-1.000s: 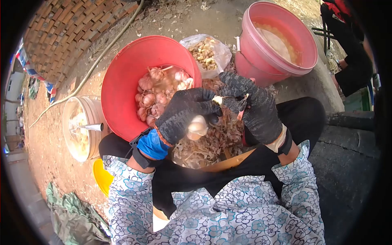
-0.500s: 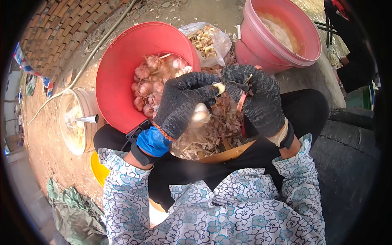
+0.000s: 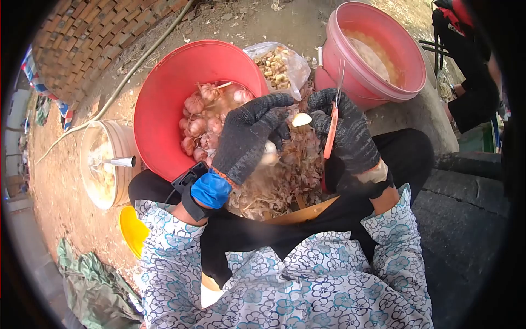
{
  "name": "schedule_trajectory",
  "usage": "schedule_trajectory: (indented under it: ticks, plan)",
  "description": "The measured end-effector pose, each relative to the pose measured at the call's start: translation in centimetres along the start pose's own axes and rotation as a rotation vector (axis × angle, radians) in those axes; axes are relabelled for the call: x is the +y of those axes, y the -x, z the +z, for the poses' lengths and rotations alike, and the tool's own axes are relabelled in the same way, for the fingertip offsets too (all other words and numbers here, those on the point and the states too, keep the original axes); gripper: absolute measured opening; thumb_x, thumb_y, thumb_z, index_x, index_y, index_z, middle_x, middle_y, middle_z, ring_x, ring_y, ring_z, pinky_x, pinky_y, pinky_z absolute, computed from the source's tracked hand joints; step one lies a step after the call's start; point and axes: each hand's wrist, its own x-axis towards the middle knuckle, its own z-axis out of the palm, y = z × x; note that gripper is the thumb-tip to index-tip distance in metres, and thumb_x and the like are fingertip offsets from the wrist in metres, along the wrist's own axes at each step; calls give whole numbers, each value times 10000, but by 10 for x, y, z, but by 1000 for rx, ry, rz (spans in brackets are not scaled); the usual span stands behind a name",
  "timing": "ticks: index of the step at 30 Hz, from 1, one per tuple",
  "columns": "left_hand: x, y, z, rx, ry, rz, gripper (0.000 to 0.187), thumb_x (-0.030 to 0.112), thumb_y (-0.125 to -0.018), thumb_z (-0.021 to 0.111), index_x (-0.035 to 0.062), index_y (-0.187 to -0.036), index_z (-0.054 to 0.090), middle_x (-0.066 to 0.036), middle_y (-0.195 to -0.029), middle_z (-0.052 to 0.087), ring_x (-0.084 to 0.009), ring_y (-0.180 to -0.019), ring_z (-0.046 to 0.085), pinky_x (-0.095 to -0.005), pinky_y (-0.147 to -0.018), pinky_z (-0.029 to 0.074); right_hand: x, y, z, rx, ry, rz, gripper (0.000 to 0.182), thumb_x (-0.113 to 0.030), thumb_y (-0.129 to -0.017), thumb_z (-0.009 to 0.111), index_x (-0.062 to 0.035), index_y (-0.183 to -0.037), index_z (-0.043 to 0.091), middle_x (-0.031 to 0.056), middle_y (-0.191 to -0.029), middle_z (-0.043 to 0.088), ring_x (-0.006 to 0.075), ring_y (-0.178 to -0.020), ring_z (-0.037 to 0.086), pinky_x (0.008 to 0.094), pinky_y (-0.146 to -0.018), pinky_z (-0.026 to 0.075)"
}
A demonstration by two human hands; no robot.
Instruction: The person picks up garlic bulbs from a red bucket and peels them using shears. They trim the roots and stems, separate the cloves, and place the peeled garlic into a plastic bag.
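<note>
My left hand (image 3: 244, 140), in a dark knit glove, is closed, with a white garlic bulb (image 3: 269, 154) showing under its curled fingers. Gloved the same way, my right hand (image 3: 353, 134) grips a small knife (image 3: 331, 134); its orange handle slants down and the thin blade points up. Between the two hands is a pale peeled garlic clove (image 3: 301, 119), close to the right fingertips. Below them lies a heap of dry garlic skins and stalks (image 3: 290, 183). A red bucket (image 3: 164, 104) with garlic bulbs (image 3: 197, 126) in liquid stands beside my left hand.
Beyond the hands sits a clear plastic bag (image 3: 298, 68) of garlic pieces. A pink bucket (image 3: 350, 71) stands at the far right, a white bucket (image 3: 123, 159) with a metal funnel-like piece at left. Another person's dark-clothed legs (image 3: 471, 71) show at upper right.
My hands have drawn slightly apart. The knife has turned so its blade points up, and the clove, earlier at my left fingertips, now shows between the hands.
</note>
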Motion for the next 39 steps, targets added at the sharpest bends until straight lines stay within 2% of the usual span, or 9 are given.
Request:
schedule_trajectory:
  ticks: [4,17,24,27,30,32,34,36,39]
  plan:
    - [-6,7,6,72,-841,628,288,76,-802,579,37,-1087,570,-111,-860,638,-161,-687,621,-266,-624,484,5,-2,4,74,23,-53,171,-27,-808,498,-29,-979,510,24,-780,538,104,-668,543,236,-560,470]
    - [-5,1,0,-45,-442,79,259,83,-773,622,-6,-1014,595,-79,-869,635,-122,-719,602,-254,-650,478,-1,7,5,-94,-88,56,231,-39,-799,565,-17,-1010,473,39,-782,562,139,-703,592,257,-581,503]
    - [-11,-7,-17,-234,-447,326,191,113,-828,552,8,-973,618,-39,-765,610,-84,-636,558,-212,-590,458,-14,9,21,-72,-24,67,140,-86,-804,581,-25,-919,530,19,-780,560,91,-706,550,214,-594,461]
    - [-10,-3,-21,-275,172,-68,199,133,-879,480,13,-983,601,-63,-788,588,-75,-622,539,-186,-548,436,-19,3,14,-170,-20,22,134,-82,-792,594,-18,-894,535,12,-788,558,84,-697,529,210,-604,443]
    - [-23,-2,-17,-113,-31,344,238,168,-893,469,4,-1035,568,-63,-797,582,-75,-605,532,-177,-524,422,-24,5,7,-231,-240,249,159,-73,-765,612,-16,-894,538,9,-772,556,97,-695,538,229,-600,448]
    - [-6,1,-23,-70,499,-110,174,114,-867,517,-20,-937,603,-79,-805,610,-105,-671,576,-204,-592,473,-43,8,7,-260,-262,341,172,-97,-776,598,-24,-925,551,4,-777,562,96,-710,544,242,-602,455]
    - [-9,-4,-26,-84,597,-267,222,179,-866,528,-20,-932,602,-74,-740,595,-85,-577,540,-183,-499,434,-27,5,-1,-352,-47,203,216,-114,-775,582,-35,-975,563,57,-808,600,163,-706,581,281,-615,470]
    - [-8,-2,-20,-49,571,-218,236,195,-868,527,-19,-934,600,-69,-722,589,-80,-544,522,-179,-472,416,13,6,-11,-93,1256,-286,257,-99,-762,575,-45,-1013,563,129,-861,612,260,-716,591,324,-649,480]
    - [-5,0,-19,-44,534,-218,239,203,-868,527,-14,-939,599,-55,-714,585,-81,-538,516,-185,-465,411,5,4,-7,-29,1100,-267,303,-49,-746,545,-51,-1049,557,167,-893,601,321,-742,579,373,-681,478]
